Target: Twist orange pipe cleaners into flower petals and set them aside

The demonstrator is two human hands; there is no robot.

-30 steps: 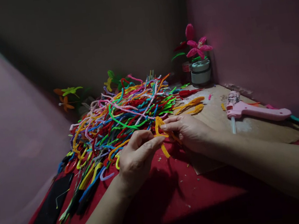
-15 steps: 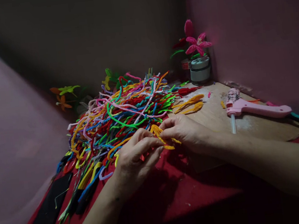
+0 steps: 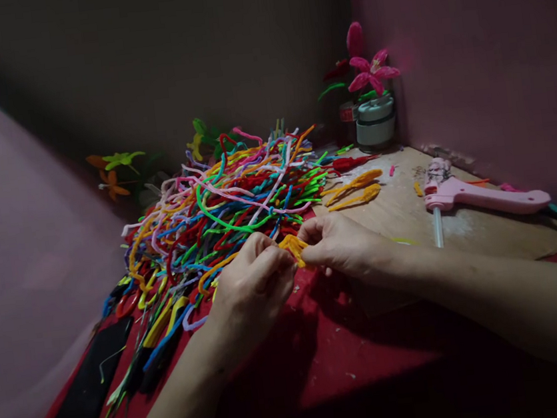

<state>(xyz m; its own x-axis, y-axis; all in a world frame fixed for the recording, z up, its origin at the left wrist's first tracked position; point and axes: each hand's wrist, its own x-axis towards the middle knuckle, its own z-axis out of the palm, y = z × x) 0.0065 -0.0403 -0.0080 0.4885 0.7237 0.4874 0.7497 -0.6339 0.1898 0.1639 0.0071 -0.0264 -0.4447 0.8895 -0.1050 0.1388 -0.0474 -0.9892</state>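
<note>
My left hand [image 3: 252, 286] and my right hand [image 3: 339, 246] meet over the red cloth [image 3: 356, 361], both pinching one orange pipe cleaner [image 3: 293, 246] folded into a small tight bundle between the fingertips. Just behind the hands lies a big tangled pile of pipe cleaners [image 3: 222, 202] in many colours. Two shaped orange pipe-cleaner pieces [image 3: 356, 188] rest on the wooden board [image 3: 410, 214] to the right of the pile.
A pink glue gun [image 3: 478, 196] lies on the board at the right. A pink pipe-cleaner flower [image 3: 368, 72] stands in a grey pot [image 3: 374, 127] in the corner. Small orange and green flowers [image 3: 116, 170] sit at the back left. Walls close in on three sides.
The orange pipe cleaner, a loose loop with a hanging end a second ago, is now pressed into a short bundle; both hands drew closer together around it.
</note>
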